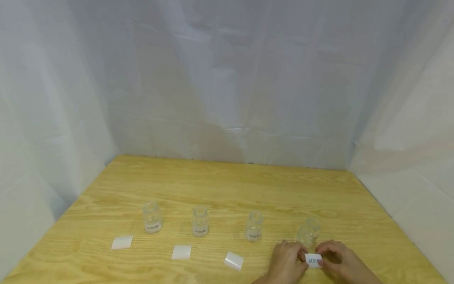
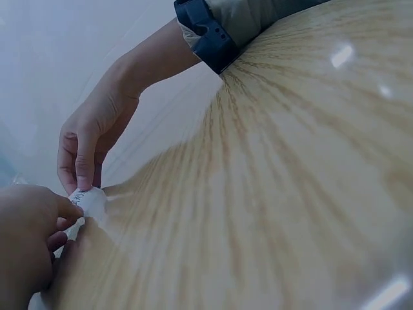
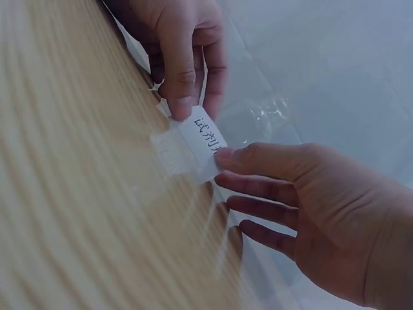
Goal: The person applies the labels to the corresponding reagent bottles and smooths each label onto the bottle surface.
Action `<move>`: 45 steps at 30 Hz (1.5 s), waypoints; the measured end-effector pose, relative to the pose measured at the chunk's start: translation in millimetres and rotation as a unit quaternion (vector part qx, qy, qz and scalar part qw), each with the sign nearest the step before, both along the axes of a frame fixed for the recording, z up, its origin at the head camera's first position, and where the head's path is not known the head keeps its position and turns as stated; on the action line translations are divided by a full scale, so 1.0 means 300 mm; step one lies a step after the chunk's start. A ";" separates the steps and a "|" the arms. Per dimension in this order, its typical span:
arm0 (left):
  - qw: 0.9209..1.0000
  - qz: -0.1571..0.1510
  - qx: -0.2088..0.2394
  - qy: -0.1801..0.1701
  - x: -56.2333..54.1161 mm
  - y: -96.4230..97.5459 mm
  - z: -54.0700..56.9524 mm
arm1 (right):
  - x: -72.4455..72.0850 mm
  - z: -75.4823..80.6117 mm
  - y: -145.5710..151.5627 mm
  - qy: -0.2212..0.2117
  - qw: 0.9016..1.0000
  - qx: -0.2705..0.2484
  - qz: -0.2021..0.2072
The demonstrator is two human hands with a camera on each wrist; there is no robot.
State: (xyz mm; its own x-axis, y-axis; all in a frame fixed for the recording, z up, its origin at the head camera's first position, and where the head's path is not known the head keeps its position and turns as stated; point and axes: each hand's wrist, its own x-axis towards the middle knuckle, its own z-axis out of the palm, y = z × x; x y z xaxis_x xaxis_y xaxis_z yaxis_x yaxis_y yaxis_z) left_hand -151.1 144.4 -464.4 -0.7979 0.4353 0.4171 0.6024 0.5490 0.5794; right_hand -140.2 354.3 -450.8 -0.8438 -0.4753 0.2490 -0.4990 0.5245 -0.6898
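A small white label [image 1: 313,260] with handwritten black characters is stretched between both hands at the front right of the table. My left hand [image 1: 288,260] pinches its left end, and my right hand [image 1: 340,258] pinches the other between thumb and fingers. The right wrist view shows the writing on the label [image 3: 201,132] close up, with a thumb pressed on each end. Just beyond the fingertips stands a clear glass bottle [image 1: 308,230], with no label showing on it; its lower part is close behind the hands.
To the left stand three more glass bottles [image 1: 153,217] [image 1: 200,221] [image 1: 254,227], each with a written white label low on its front. Three blank white slips [image 1: 122,242] [image 1: 181,252] [image 1: 234,260] lie in front of them. White curtains [image 1: 227,79] surround the wooden table [image 1: 213,181].
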 end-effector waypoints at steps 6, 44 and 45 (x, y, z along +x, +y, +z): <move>0.979 -0.022 0.135 -0.149 -0.007 0.000 0.011 | -0.001 0.023 -0.022 -0.091 0.995 -0.024 -0.034; 0.895 -0.192 0.232 -0.329 -0.032 -0.093 0.041 | 0.002 0.030 -0.081 -0.077 0.984 -0.156 0.029; 0.896 -0.195 0.232 -0.325 -0.033 -0.092 0.042 | 0.000 0.027 -0.084 -0.064 0.984 -0.162 0.037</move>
State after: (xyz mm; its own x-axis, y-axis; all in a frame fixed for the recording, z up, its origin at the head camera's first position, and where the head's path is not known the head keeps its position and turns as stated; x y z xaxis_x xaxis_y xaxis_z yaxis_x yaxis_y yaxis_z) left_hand -160.8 116.9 -451.9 -0.7622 0.6346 0.1278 0.1479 -0.0214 0.9888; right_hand -140.0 329.2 -442.8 -0.8442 -0.4501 0.2911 -0.4254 0.2323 -0.8747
